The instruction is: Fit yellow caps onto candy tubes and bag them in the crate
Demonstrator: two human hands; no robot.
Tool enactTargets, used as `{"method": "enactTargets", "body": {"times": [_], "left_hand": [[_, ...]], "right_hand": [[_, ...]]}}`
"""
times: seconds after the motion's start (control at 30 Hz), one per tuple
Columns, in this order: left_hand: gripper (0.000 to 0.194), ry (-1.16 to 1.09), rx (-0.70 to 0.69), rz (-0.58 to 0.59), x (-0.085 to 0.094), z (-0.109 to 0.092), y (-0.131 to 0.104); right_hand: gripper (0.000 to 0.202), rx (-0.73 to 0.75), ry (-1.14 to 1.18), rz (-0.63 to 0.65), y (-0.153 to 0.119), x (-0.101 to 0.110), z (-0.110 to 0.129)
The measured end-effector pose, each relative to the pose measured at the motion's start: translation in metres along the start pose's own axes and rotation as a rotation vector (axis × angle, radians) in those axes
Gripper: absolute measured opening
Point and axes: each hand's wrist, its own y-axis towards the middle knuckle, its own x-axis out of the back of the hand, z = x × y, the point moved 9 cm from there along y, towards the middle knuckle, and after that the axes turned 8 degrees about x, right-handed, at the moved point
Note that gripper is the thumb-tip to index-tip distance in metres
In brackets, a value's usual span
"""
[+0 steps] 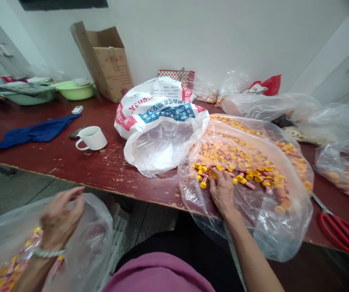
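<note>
My right hand (223,190) reaches into the mouth of a clear plastic bag (265,239) lying on the table. Its fingers are curled at the near edge of a spread of small red-and-white tubes with yellow caps (250,176), and a yellow cap shows at the fingertips. At lower left my left hand (63,219), with a pale beaded bracelet, hangs over another clear bag (97,227) below the table edge. The thumb and fingers of that hand are apart, and nothing shows between them. More yellow-capped tubes (10,267) lie in this lower bag.
A white printed sack (159,105) stands with its mouth towards me, something white inside. Left of it are a white mug (92,138), blue cloth (37,132), cardboard box (113,69) and green basin (73,90). Red-handled scissors (338,229) lie at the right edge.
</note>
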Motion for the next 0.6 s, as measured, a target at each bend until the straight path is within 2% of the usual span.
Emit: {"method": "enactTargets", "body": {"times": [0.03,0.1,0.17,0.23,0.3,0.4,0.5,0.6], "left_hand": [[0.022,-0.011,-0.133,-0.083,-0.004,-0.037,0.002],[0.023,-0.038,-0.304,-0.062,-0.034,-0.098,0.013],[0.030,0.050,-0.327,0.030,-0.074,-0.137,0.036],[0.032,0.130,-0.260,0.143,-0.114,-0.158,0.066],[0.030,0.171,-0.189,0.200,-0.142,-0.168,0.094],[0.037,0.207,-0.055,0.254,-0.169,-0.165,0.125],[0.045,0.197,0.030,0.298,-0.179,-0.156,0.139],[0.043,0.125,0.054,0.350,-0.179,-0.153,0.134]], "right_hand": [[0.030,0.019,0.039,-0.027,0.000,0.001,-0.001],[0.028,0.034,0.088,-0.052,-0.001,0.004,-0.004],[0.027,0.033,0.111,-0.061,-0.001,0.007,-0.007],[0.028,0.031,0.118,-0.059,-0.002,0.011,-0.009],[0.031,0.005,0.094,-0.065,-0.003,0.017,-0.012],[0.036,-0.106,0.096,-0.117,-0.005,0.028,-0.021],[0.038,-0.255,0.211,-0.160,-0.008,0.036,-0.033],[0.038,-0.342,0.298,-0.201,-0.007,0.046,-0.037]]}}
